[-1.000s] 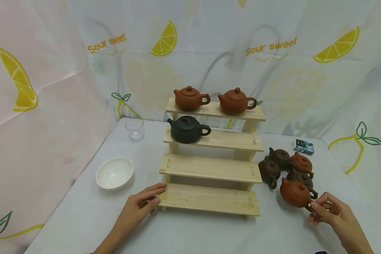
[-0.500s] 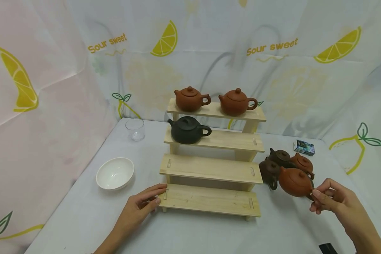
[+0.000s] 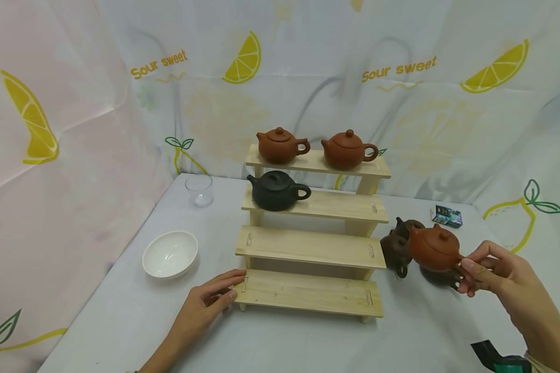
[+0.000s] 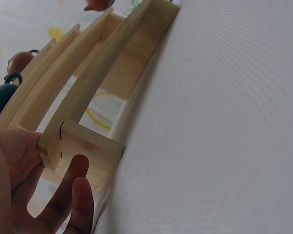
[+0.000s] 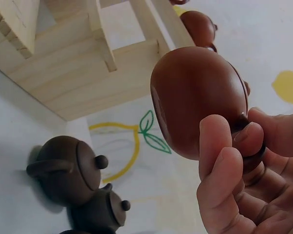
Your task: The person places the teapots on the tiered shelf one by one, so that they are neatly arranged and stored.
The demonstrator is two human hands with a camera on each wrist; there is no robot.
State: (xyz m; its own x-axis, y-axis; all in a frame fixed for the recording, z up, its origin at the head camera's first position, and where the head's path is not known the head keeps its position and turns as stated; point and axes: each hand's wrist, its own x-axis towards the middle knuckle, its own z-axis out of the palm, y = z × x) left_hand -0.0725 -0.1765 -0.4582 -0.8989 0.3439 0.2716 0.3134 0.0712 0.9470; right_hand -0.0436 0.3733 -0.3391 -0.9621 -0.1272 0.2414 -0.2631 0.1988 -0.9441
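Note:
My right hand (image 3: 499,277) pinches a reddish-brown teapot (image 3: 434,249) by its handle. The pot hangs in the air above the other teapots at the right; its rounded underside shows in the right wrist view. Below it a dark teapot (image 3: 438,278) is partly covered, and two dark brown teapots, one at the front (image 3: 394,252) and one behind (image 3: 408,226), stand to its left. My left hand (image 3: 205,305) holds the left end of the lowest step of a wooden tiered stand (image 3: 308,292). In the left wrist view several fingers (image 4: 81,195) curl below that board's end.
On the stand's top step are two reddish-brown teapots, left (image 3: 280,146) and right (image 3: 347,150); a black teapot (image 3: 275,190) sits one step lower. A white bowl (image 3: 170,254) and clear glass (image 3: 199,190) stand left. A small box (image 3: 447,216) lies back right.
My right hand has lifted the reddish-brown teapot up and away from me; it now hides another reddish teapot behind it. My left hand stays at the stand's end.

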